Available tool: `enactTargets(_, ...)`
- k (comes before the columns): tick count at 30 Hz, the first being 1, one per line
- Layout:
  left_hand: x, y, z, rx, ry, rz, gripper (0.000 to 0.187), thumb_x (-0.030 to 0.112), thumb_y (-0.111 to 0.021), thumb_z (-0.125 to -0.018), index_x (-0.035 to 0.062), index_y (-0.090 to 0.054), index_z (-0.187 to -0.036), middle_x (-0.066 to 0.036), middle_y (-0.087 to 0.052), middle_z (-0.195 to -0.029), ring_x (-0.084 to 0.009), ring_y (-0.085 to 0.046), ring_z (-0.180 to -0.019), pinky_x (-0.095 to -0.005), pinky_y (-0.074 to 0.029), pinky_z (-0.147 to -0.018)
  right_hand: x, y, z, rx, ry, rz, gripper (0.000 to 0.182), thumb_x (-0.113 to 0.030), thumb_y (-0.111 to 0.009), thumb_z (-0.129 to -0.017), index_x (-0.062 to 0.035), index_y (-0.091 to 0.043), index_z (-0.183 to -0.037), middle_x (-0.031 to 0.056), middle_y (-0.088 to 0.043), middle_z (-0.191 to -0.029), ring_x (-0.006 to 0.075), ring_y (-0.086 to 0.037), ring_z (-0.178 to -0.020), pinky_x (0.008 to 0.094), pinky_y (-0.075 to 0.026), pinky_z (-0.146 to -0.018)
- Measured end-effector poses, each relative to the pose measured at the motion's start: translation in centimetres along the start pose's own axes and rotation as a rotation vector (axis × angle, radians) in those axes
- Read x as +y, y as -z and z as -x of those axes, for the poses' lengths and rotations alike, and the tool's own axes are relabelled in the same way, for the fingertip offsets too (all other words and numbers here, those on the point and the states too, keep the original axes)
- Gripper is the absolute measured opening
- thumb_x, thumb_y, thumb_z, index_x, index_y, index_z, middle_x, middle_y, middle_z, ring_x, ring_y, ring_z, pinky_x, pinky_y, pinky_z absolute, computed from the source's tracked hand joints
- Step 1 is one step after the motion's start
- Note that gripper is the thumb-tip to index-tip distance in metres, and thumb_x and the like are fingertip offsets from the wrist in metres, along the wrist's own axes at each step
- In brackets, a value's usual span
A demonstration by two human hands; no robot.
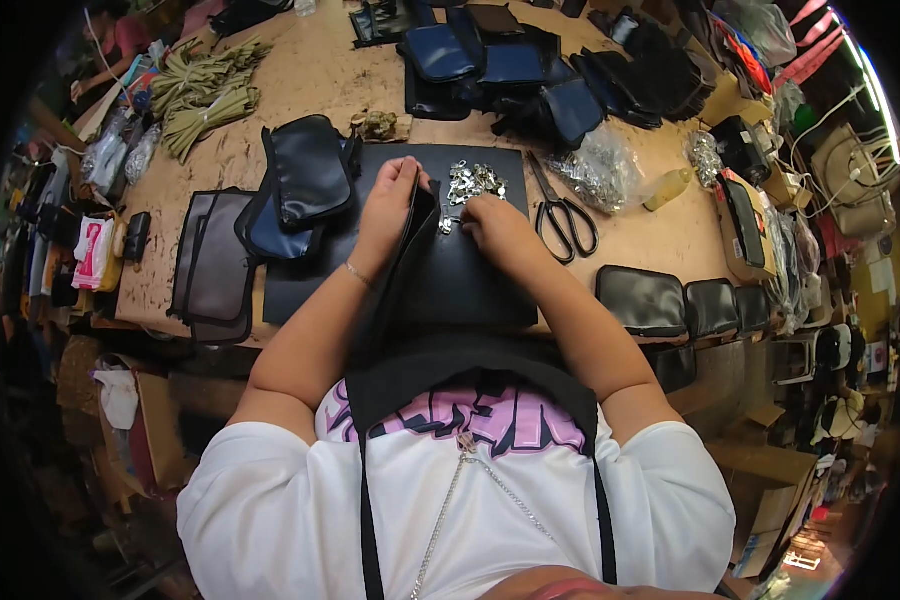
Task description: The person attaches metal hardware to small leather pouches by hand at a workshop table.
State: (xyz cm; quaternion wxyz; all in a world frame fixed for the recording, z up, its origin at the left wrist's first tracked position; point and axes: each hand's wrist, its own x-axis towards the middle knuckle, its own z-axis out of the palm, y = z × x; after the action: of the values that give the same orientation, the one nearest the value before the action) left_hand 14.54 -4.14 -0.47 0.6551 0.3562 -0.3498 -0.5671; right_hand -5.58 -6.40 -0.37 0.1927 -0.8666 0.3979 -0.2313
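My left hand [398,190] is closed on the top end of a long black leather-like piece [410,240], which stands on edge and hangs down toward my lap. Just right of it my right hand [495,228] has its fingers curled at the near edge of a pile of small silver metal pieces [475,180], which look like zipper sliders. One or two silver bits show beside the fingertips; what is pinched between them is hidden. Pile and hands are over a flat black board [470,290] on the table.
Black-handled scissors [565,222] lie right of the board, near a clear plastic bag [602,170] of metal bits. Black and blue pouches [310,170] are stacked at left beside dark flat panels [213,265]. More pouches [640,300] line the right front edge; others pile up at the back.
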Motion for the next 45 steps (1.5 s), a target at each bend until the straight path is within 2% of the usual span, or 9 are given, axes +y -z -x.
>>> enactTargets(2,0.0,-0.1,1.0,-0.016,-0.003,0.016,0.023,0.029,-0.053,-0.106,0.006,-0.053,-0.105,-0.002,-0.062,-0.088,-0.0055,-0.056,-0.075,-0.0198,-0.047,-0.069,0.3,0.3,-0.4,0.077,0.049,-0.067,0.013,-0.007,-0.068,-0.086,-0.0026,-0.065,-0.098,0.015,-0.066,-0.094,0.0347,-0.063,-0.089,0.0419,-0.051,-0.079)
enactTargets(5,0.9,-0.6,2.5,-0.057,-0.048,-0.041,0.02,0.025,-0.056,-0.104,0.0055,-0.054,-0.104,-0.003,-0.064,-0.091,-0.0065,-0.058,-0.078,-0.0209,-0.049,-0.071,0.4,1.7,-0.6,0.174,0.027,-0.222,0.011,-0.011,-0.066,-0.092,-0.0011,-0.064,-0.098,0.0107,-0.066,-0.086,0.0236,-0.064,-0.078,0.0354,-0.051,-0.072)
enactTargets(8,2.1,-1.6,2.9,-0.092,-0.154,-0.114,0.014,0.019,-0.058,-0.103,0.0049,-0.055,-0.101,-0.004,-0.065,-0.093,-0.0072,-0.06,-0.081,-0.0222,-0.051,-0.071,-1.7,4.7,-0.7,-0.021,-0.38,-0.709,0.014,-0.015,-0.063,-0.098,-0.001,-0.062,-0.097,0.005,-0.062,-0.081,0.0122,-0.06,-0.072,0.0281,-0.05,-0.068)
enactTargets(9,2.6,-2.1,2.9,-0.101,-0.222,-0.156,0.013,0.017,-0.059,-0.102,0.0047,-0.056,-0.101,-0.004,-0.065,-0.094,-0.0064,-0.06,-0.08,-0.0215,-0.05,-0.071,-1.4,4.7,-0.8,-0.025,-0.369,-0.825,0.014,-0.016,-0.06,-0.101,-0.0023,-0.06,-0.099,0.0024,-0.06,-0.082,0.0088,-0.059,-0.072,0.026,-0.05,-0.068)
enactTargets(15,3.6,-2.1,2.5,-0.079,-0.185,-0.212,0.013,0.015,-0.063,-0.1,0.0042,-0.057,-0.103,-0.002,-0.065,-0.09,-0.0047,-0.059,-0.081,-0.0204,-0.048,-0.074,-2.9,5.5,0.1,0.034,-0.271,-1.132,0.01,-0.011,-0.06,-0.1,-0.0032,-0.059,-0.106,0.0032,-0.063,-0.09,0.012,-0.063,-0.082,0.028,-0.055,-0.078)
enactTargets(21,3.3,-3.9,3.7,-0.008,-0.228,-0.354,0.012,0.014,-0.066,-0.098,0.0039,-0.06,-0.101,0.0,-0.065,-0.09,-0.0041,-0.058,-0.081,-0.0195,-0.047,-0.074,-4.2,6.7,0.9,0.072,-0.181,-1.11,0.017,-0.007,-0.065,-0.095,-0.0008,-0.061,-0.111,0.0062,-0.067,-0.101,0.0131,-0.065,-0.09,0.0284,-0.054,-0.085)
enactTargets(29,3.5,-4.8,3.3,-0.036,-0.234,-0.403,0.01,0.009,-0.069,-0.094,0.0016,-0.064,-0.097,0.0,-0.067,-0.09,-0.0042,-0.06,-0.083,-0.0207,-0.049,-0.076,-3.6,7.5,1.5,0.058,-0.144,-0.981,0.013,-0.005,-0.067,-0.094,-0.0024,-0.067,-0.106,0.0009,-0.066,-0.095,0.0085,-0.06,-0.087,0.0232,-0.049,-0.081)
enactTargets(35,3.6,-5.4,2.8,0.093,-0.422,-0.399,0.009,0.007,-0.07,-0.093,0.0013,-0.065,-0.098,-0.001,-0.068,-0.091,-0.005,-0.061,-0.085,-0.0209,-0.049,-0.076,-4.3,7.6,1.8,0.053,-0.179,-1.045,0.011,-0.006,-0.068,-0.094,-0.0024,-0.066,-0.104,0.0005,-0.065,-0.094,0.0076,-0.059,-0.086,0.0227,-0.048,-0.078)
enactTargets(45,3.8,-5.7,3.4,-0.172,-0.257,-0.579,0.012,0.002,-0.066,-0.094,-0.0013,-0.067,-0.105,-0.003,-0.069,-0.098,-0.0077,-0.063,-0.092,-0.0229,-0.05,-0.084,-3.9,7.8,1.9,0.142,-0.156,-0.958,0.016,-0.002,-0.07,-0.091,-0.0013,-0.065,-0.106,0.0026,-0.067,-0.097,0.0095,-0.063,-0.092,0.0239,-0.051,-0.083)
